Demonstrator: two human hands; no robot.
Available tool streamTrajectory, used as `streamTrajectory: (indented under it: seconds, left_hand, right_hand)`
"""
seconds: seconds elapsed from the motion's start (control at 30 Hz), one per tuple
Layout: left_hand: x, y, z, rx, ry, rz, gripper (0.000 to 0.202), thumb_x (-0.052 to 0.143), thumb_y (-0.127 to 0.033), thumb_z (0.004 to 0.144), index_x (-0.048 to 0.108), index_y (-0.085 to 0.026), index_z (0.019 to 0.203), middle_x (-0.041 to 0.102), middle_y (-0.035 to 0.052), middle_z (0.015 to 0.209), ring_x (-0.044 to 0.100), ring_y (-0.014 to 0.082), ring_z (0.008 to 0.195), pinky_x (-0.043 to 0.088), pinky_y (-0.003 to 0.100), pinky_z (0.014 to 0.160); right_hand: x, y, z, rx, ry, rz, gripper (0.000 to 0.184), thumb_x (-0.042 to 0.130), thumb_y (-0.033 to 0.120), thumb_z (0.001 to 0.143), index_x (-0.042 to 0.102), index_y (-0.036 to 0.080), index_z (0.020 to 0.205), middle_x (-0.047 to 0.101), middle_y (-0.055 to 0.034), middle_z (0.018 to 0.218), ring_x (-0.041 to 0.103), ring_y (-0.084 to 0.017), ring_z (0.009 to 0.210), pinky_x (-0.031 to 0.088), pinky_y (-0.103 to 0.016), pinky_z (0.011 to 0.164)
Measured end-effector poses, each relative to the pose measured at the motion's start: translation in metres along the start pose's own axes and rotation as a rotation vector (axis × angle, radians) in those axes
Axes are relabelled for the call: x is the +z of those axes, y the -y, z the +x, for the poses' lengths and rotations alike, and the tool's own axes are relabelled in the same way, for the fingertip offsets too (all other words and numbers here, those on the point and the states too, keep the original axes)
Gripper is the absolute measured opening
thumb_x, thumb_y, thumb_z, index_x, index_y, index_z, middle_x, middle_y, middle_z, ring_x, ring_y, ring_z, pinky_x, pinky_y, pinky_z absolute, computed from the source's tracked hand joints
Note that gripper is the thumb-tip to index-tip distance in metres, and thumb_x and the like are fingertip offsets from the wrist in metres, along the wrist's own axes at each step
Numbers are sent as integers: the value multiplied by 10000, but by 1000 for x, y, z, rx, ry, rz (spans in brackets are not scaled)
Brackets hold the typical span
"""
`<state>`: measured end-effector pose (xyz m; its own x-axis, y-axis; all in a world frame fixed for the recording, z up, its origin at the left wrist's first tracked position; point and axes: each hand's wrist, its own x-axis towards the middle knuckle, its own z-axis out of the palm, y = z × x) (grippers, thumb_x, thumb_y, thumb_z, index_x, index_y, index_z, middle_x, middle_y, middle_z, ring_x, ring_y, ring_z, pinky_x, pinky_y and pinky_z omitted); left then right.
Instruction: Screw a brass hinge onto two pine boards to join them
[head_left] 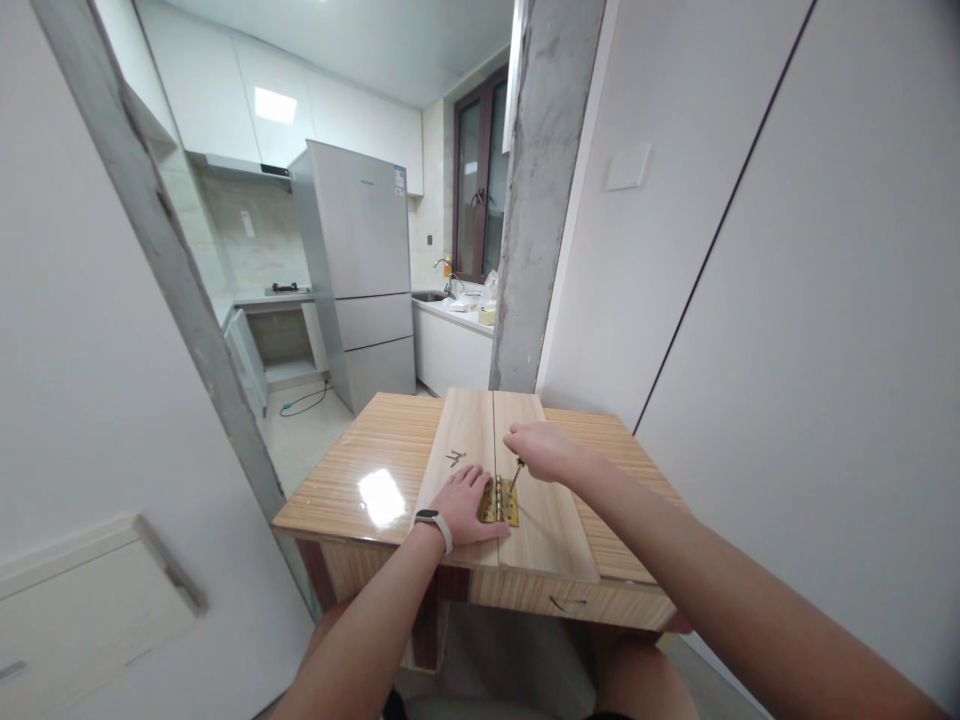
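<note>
Two pale wooden boards (pixel 551 520) lie side by side on a striped wooden table (pixel 360 465). A brass hinge (pixel 500 500) sits across the seam between them near the front. My left hand (pixel 466 505), with a white band on the wrist, presses flat on the left board and touches the hinge's left leaf. My right hand (pixel 541 450) is closed around a small screwdriver (pixel 516 474), whose tip points down onto the hinge's right leaf.
The table stands against a white panelled wall (pixel 750 300) on the right, beside a concrete pillar (pixel 540 200). Behind it a doorway opens onto a kitchen with a grey fridge (pixel 360 270), counters and a sink. A white wall is on the left.
</note>
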<state>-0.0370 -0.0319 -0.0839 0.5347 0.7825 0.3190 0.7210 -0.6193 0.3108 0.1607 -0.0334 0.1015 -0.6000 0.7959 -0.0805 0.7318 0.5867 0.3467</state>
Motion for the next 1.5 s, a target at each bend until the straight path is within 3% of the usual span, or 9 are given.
streamTrajectory:
  seconds: [0.3, 0.47, 0.83, 1.23, 1.5]
  left_hand:
    - [0, 1, 0, -1, -2, -1, 1072, 574, -892, 678, 431, -193, 1479, 420, 166, 1527, 327, 404, 1435, 264, 532, 1197]
    - [-1, 0, 0, -8, 13, 3, 1086, 564, -903, 675, 429, -191, 1483, 418, 165, 1534, 327, 408, 1436, 261, 534, 1196]
    - [-6, -4, 0, -24, 29, 10, 1095, 543, -917, 676, 420, -196, 1490, 407, 161, 1546, 323, 401, 1442, 268, 523, 1195]
    - [-5, -4, 0, -18, 25, -5, 1082, 576, -891, 678, 414, -198, 1492, 408, 160, 1544, 321, 402, 1442, 248, 530, 1200]
    - [-5, -3, 0, -20, 30, -5, 1080, 565, -897, 685, 415, -197, 1493, 403, 159, 1547, 312, 399, 1447, 254, 536, 1198]
  right_hand:
    - [-1, 2, 0, 85, 69, 36, 207, 615, 270, 880, 712, 154, 1022, 717, -159, 1028, 686, -274, 968, 488, -335, 779]
    - [-2, -2, -3, 26, 51, 25, 250, 632, 182, 841, 671, 166, 1088, 670, -149, 1092, 687, -247, 928, 482, -303, 742]
    - [-1, 0, 0, -13, 27, 27, 173, 637, 131, 829, 674, 173, 993, 686, -118, 1050, 684, -242, 930, 461, -283, 722]
    - [-1, 1, 2, 62, 55, 51, 200, 626, 287, 875, 690, 168, 1022, 706, -140, 1025, 679, -266, 935, 457, -311, 714]
    - [-2, -1, -1, -18, 48, 55, 212, 606, 125, 822, 663, 179, 1018, 675, -118, 1058, 673, -225, 897, 425, -277, 670]
